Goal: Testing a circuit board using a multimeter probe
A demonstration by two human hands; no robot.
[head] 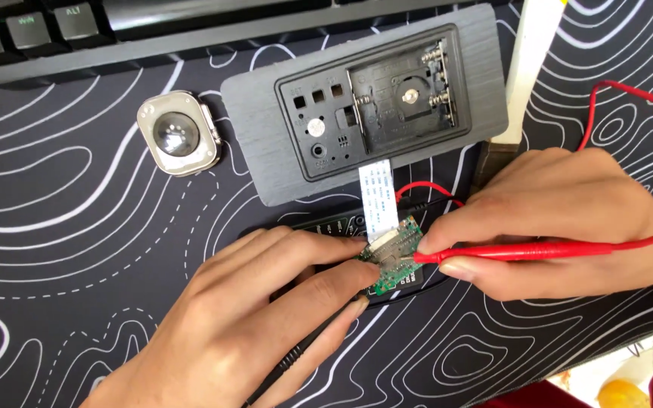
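Red probe lies horizontal, tip pointing left.

- The grey casing looks like plastic with a brushed, wood-like grain, matt.
- Its battery bay holds shiny metal springs.
- The ribbon cable is smooth white plastic film.
- The circuit board is green and slightly glossy.
- The probe is glossy red plastic.
- The desk mat looks like matt black cloth.
- The small dome is polished and mirror-bright.
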